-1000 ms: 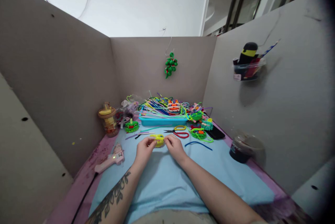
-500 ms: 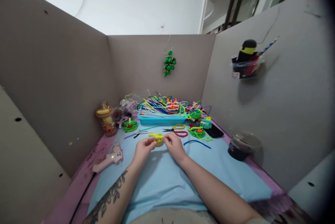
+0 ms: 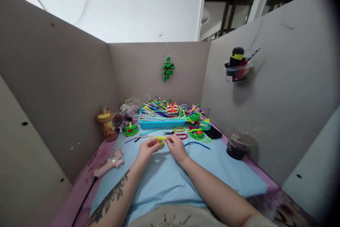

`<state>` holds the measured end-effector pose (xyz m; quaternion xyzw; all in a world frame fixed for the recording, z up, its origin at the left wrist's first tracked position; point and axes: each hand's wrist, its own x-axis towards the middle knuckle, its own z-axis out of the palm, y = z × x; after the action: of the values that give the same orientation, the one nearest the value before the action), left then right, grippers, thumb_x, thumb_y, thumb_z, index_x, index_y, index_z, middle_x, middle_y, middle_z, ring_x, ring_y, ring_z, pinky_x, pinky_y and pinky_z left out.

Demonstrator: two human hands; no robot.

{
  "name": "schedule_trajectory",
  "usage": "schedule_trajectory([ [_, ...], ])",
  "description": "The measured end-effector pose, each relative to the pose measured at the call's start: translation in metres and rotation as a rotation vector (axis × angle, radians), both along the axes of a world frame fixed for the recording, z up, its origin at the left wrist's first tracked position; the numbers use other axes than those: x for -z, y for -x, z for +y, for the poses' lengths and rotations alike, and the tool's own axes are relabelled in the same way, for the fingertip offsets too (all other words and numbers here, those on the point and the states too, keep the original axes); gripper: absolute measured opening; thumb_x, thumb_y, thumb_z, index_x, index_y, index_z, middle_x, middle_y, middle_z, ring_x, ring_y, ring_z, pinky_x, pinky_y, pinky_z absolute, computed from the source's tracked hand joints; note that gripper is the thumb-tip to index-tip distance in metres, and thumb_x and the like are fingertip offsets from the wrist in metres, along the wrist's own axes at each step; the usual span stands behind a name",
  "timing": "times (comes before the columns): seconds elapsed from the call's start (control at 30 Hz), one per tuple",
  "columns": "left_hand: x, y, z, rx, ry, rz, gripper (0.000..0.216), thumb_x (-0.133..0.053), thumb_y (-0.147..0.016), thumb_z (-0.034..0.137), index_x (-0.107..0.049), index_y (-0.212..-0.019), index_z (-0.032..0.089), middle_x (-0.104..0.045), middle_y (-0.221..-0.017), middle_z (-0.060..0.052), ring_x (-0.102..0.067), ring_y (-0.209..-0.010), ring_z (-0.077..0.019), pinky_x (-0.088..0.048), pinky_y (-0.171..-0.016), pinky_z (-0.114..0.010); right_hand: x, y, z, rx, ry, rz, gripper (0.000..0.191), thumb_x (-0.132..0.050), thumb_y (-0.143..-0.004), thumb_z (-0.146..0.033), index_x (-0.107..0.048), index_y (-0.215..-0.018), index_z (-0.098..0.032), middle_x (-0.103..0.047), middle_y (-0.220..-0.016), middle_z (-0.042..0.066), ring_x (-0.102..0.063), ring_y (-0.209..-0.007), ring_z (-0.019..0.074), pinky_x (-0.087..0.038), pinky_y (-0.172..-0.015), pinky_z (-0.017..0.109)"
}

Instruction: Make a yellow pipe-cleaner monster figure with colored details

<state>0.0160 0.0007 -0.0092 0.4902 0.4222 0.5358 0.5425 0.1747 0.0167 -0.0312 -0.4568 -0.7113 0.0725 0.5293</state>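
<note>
Yellow fuzzy piece [image 3: 160, 138] is mid-frame, a bit low, pinched by the left hand [image 3: 145, 151] and right hand [image 3: 176, 149], fingers [image 3: 152, 145] closed. Scissors [image 3: 174, 132] sit close above; blue cloth [image 3: 225, 168] spreads wide to its lower-right edge.

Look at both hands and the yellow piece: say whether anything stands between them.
Nothing visible does: the left hand and right hand both have fingertips at the yellow piece. The scissors lie beyond it.
</note>
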Motion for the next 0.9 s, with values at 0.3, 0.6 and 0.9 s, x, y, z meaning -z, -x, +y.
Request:
schedule_trajectory([
  [0.3,0.009,-0.002,0.014,-0.076,-0.066,0.037,0.032,-0.075,-0.054,0.032,-0.067,-0.075,0.010,-0.067,-0.067,-0.007,-0.061,-0.059,-0.0158,-0.045,-0.054,-0.024,0.002,-0.003,0.001,0.035,0.002,-0.046,0.012,-0.051,-0.082,-0.021,-0.061,-0.075,-0.019,-0.059,-0.075,0.003,-0.053,-0.074,0.0168,-0.041,-0.068,0.026],
  [0.6,0.003,0.004,0.009,-0.100,0.004,0.104,0.031,-0.073,-0.056,0.038,-0.064,-0.072,0.012,-0.063,-0.058,-0.002,-0.057,-0.052,-0.0125,-0.042,-0.049,-0.021,0.001,0.001,0.009,0.001,0.002,-0.031,0.013,-0.052,-0.082,-0.020,-0.059,-0.071,-0.019,-0.058,-0.073,0.003,-0.053,-0.073,0.0170,-0.041,-0.066,0.026],
  [0.9,-0.003,0.005,0.004,-0.101,-0.075,0.210,0.030,-0.065,-0.063,0.042,-0.063,-0.071,0.012,-0.064,-0.064,-0.004,-0.058,-0.057,-0.0135,-0.044,-0.050,-0.021,-0.001,0.004,0.003,-0.018,-0.032,-0.093,0.012,-0.052,-0.083,-0.019,-0.060,-0.074,-0.019,-0.059,-0.075,0.003,-0.053,-0.076,0.0172,-0.041,-0.069,0.027],
])
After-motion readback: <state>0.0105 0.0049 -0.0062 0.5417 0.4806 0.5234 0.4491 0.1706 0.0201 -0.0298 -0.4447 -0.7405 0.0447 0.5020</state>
